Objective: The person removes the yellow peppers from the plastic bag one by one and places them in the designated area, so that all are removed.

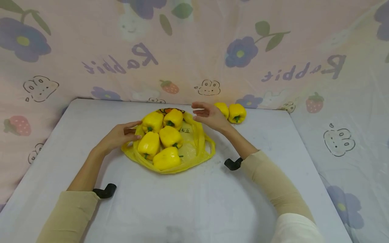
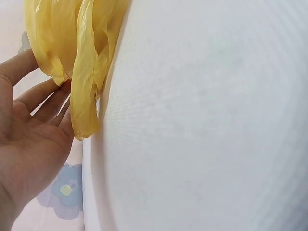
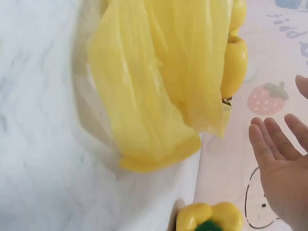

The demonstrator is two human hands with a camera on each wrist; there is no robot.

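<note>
Five yellow peppers (image 1: 161, 138) sit heaped on a flattened yellow plastic bag (image 1: 194, 153), mid-bench, between the two hands. Bench (image 1: 182, 202) is white and bare on the near side, both sleeved forearms coming up across it.

Left hand (image 1: 120, 136) lies at the bag's left edge, palm toward the pile. Fingers (image 2: 41, 94) straight and loosely spread; the wrist view shows their tips touching a hanging fold of the bag film, not curled round it. Nearest pepper sits just right of the thumb.

Right hand (image 1: 209, 116) hovers at the far right side of the pile, above the bag's handle loop (image 1: 209, 146). Fingers (image 3: 269, 139) open and relaxed, holding nothing; the wrist view shows a clear gap between them and the bag.

Key relation: the pile lies right of the left fingers and left of the right fingers, so the hands bracket it. Left hand is the nearer one, already in contact with the bag. The heap's long axis runs near to far.

Far right, beyond the right hand, two more yellow peppers (image 1: 232, 112) rest on the bench, off the bag, by the flowered backdrop (image 1: 273, 50).
</note>
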